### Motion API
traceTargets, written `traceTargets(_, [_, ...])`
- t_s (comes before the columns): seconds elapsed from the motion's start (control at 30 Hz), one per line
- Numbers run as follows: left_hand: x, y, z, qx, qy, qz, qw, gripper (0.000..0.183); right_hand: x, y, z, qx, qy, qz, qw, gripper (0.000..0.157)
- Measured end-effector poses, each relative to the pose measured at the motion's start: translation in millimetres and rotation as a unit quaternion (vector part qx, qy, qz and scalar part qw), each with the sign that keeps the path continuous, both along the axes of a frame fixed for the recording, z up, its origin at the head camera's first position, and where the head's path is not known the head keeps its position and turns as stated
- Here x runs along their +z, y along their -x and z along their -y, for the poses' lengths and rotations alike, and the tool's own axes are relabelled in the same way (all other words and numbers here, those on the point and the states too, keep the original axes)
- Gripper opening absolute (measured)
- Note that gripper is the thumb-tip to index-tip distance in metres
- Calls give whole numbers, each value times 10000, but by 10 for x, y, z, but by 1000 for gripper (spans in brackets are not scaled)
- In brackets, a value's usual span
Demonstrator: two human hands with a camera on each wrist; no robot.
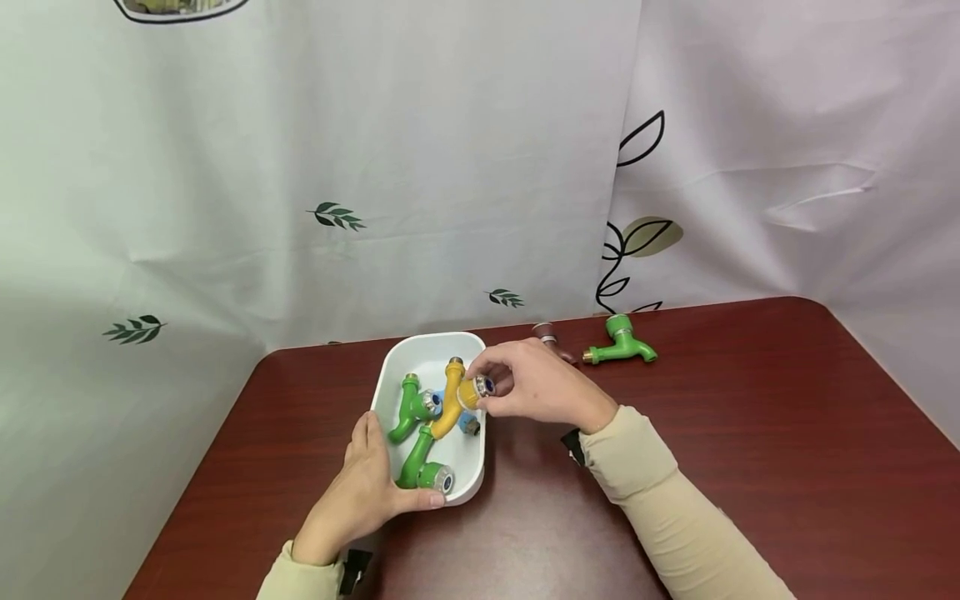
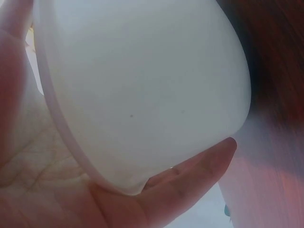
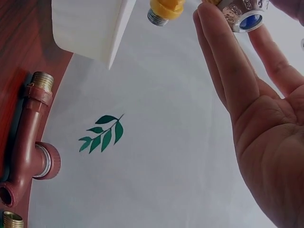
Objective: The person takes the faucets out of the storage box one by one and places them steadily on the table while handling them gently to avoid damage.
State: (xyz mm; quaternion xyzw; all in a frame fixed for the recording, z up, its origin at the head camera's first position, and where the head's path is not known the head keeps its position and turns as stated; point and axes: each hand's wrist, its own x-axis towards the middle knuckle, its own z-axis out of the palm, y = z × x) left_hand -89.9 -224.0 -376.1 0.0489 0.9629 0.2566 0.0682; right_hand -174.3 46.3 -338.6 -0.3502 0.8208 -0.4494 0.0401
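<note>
We should guide the yellow faucet gently, right hand pinching its knob, left hand gripping the white tub at its near-left corner.

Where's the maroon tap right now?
Head view: the maroon tap lies right of the white tub, just left of a green tap, partly behind the right hand.

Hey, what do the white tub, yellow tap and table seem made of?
White tub: probably plastic, satin, with smooth rounded walls. Yellow tap: glossy, evenly coloured, so perhaps plastic or painted metal; its threaded end looks grey, metallic. Table: polished wood or laminate, given its reddish grain and sheen.
</note>
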Motion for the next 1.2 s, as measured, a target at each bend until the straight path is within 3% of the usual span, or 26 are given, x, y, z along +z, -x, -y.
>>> traceTargets(0.4, [6, -2, 8, 82, 62, 113, 9999, 152, -32, -30, -142, -430, -309, -441, 9976, 28])
traceTargets(0.63, [9, -3, 11, 80, 42, 167, 9998, 153, -86, -25, -225, -388, -25, -412, 9984, 25])
traceTargets(0.9, [5, 5, 6, 67, 64, 133, 9999, 153, -111, -50, -317, -627, 126, -322, 9974, 25])
traceTargets(1.2, [-5, 3, 2, 72, 86, 152, 9998, 154, -154, -51, -433, -863, 542, -569, 9932, 26])
